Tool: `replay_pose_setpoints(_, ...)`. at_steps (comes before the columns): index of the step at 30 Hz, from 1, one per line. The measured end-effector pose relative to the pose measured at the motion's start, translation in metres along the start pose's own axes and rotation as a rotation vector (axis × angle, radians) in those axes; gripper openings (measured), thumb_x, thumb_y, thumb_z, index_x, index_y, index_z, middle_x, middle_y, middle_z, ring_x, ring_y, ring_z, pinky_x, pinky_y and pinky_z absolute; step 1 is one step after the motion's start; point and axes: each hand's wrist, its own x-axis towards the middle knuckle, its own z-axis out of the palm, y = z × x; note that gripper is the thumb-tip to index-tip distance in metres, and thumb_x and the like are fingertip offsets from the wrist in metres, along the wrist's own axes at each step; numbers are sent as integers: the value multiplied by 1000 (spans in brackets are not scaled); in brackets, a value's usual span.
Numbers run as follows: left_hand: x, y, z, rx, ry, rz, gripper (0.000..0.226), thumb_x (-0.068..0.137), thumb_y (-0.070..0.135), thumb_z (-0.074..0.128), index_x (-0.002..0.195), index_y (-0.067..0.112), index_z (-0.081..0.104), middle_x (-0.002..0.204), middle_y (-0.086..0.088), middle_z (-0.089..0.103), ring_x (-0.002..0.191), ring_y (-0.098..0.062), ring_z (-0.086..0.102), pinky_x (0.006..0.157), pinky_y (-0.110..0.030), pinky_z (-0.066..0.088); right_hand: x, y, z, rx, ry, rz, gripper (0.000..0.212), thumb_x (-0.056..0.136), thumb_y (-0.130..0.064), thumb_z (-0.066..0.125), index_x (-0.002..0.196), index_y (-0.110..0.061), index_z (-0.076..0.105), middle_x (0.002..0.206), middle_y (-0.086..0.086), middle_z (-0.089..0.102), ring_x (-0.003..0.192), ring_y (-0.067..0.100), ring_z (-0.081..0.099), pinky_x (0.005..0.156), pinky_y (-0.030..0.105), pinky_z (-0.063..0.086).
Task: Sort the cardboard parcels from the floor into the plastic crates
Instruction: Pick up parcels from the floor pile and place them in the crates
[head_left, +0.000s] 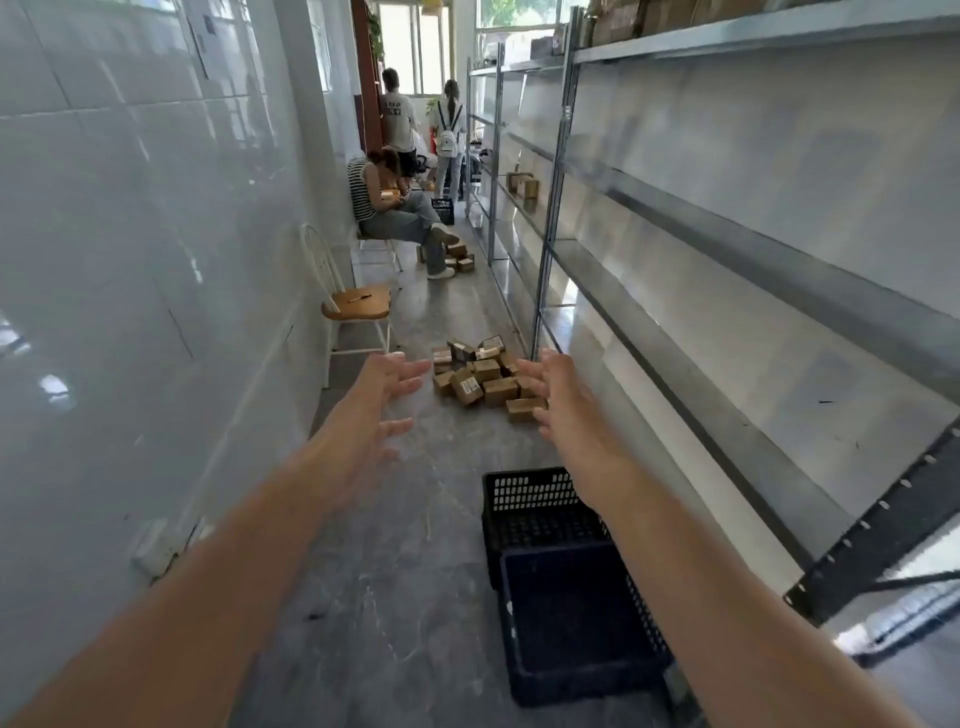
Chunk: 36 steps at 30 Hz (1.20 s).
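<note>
Both hands were extended forward at the time of observation. The left hand (382, 400) was spread wide, fingers straight and apart, holding nothing. The right hand (558, 395) was likewise spread and empty, its fingers overlapping the near edge of the parcel heap in the head view; actual contact could not be established, and the heap appeared to lie further down the corridor.

The cardboard parcels (480, 376) lay in a loose pile on the floor, beside the foot of the metal shelving (727, 291). Two plastic crates stood nearer the person, below the right forearm: a black perforated crate (535, 499) and a dark blue crate (576, 623) in front of it. Whether one sat inside the other could not be determined. No parcels were visible in either.

Assessment: sorting had not begun; the step in hand was the reach toward the first parcel. The next move would call for closing on the pile, gripping a parcel and carrying it back to a crate.

A wooden chair (358, 304) stood against the left wall.
</note>
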Motion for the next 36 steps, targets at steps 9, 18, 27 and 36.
replay_pose_setpoints(9,169,1,-39,-4,111,-68,49,91,69,36,121,51,70,141,16,58,124,-27,58,113,-58,36,177,0,40,12,-4,36,44,98,-68,34,114,-44,68,135,-8,59,133,24,55,122,53,39)
replay_pose_setpoints(18,365,18,-85,-51,160,-125,54,87,69,38,126,45,67,143,14,55,130,-31,51,115,-57,35,394,6,79,34,-62,85,66,113,-61,16,144,-32,65,160,-1,53,151,24,46,129,55,31)
replay_pose_setpoints(27,646,18,-146,-92,98,-182,58,75,74,46,120,47,71,148,8,52,131,-33,49,113,-55,37,660,12,122,14,26,104,65,114,-62,17,142,-34,68,151,-1,58,146,26,51,126,52,35)
replay_pose_setpoints(36,920,14,-167,-68,-36,-379,44,76,62,50,110,50,75,142,8,56,131,-36,49,115,-59,34,896,35,144,93,120,210,55,107,-67,19,112,-46,70,141,-11,62,140,16,53,112,38,40)
